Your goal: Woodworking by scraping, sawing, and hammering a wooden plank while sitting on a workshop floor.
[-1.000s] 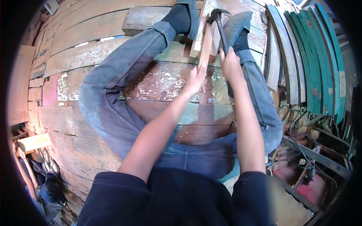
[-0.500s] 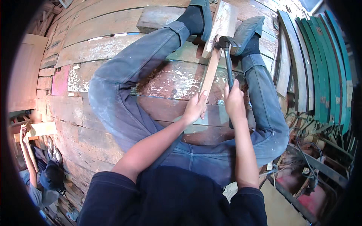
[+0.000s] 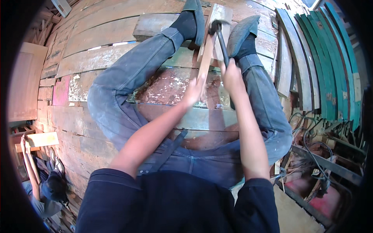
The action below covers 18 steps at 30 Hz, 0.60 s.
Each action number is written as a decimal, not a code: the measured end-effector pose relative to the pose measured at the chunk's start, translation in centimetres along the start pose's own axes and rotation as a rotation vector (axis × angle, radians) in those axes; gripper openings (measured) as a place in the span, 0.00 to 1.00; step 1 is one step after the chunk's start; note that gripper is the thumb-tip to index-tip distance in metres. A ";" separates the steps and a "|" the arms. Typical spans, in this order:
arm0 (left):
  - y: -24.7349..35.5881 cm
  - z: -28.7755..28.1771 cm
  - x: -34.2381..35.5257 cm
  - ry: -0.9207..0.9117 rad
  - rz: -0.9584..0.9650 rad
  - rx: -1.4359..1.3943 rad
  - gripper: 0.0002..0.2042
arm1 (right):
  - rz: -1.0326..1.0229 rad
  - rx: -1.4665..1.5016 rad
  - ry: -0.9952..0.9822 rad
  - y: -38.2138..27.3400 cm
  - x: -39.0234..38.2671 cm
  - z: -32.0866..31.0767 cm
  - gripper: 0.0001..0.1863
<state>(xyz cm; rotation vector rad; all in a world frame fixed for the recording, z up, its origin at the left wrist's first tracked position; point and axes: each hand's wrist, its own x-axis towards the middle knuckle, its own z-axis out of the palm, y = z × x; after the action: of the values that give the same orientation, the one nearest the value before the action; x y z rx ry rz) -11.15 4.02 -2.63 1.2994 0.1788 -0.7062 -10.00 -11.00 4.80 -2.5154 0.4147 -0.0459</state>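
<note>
My left hand grips the near end of a long light-brown wooden stick, which points away from me between my legs. My right hand is closed round the dark handle of a hammer. The hammer's head is at the stick's far end, where a dark part shows; whether they touch I cannot tell. Beneath them a pale wooden board lies between my two shoes. Both hands are slightly blurred.
Worn planks form the floor. A thick wood block lies beside my left foot. Green boards lean at the right, above cables and scrap. Another person at the lower left holds a pale board.
Both hands have moved farther away from me, with the hammer and the stick. The whole view has shifted a little, so my legs and feet sit farther left in it.
</note>
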 end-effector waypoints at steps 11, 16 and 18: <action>-1.6 0.1 -1.4 0.034 0.002 0.089 0.21 | 0.032 0.043 -0.060 0.3 -2.5 -0.9 0.15; 2.6 0.4 3.3 -0.018 0.008 -0.010 0.23 | -0.031 0.017 0.053 -0.9 3.7 -0.6 0.15; 2.7 0.4 3.1 -0.020 0.009 -0.025 0.22 | -0.046 -0.016 0.030 -1.5 4.1 -0.7 0.16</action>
<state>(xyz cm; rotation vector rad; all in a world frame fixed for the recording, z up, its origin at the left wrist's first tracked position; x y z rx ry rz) -7.27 2.79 -1.84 1.2685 0.1654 -0.7071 -5.77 -11.48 5.97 -2.5431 0.3704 -0.0988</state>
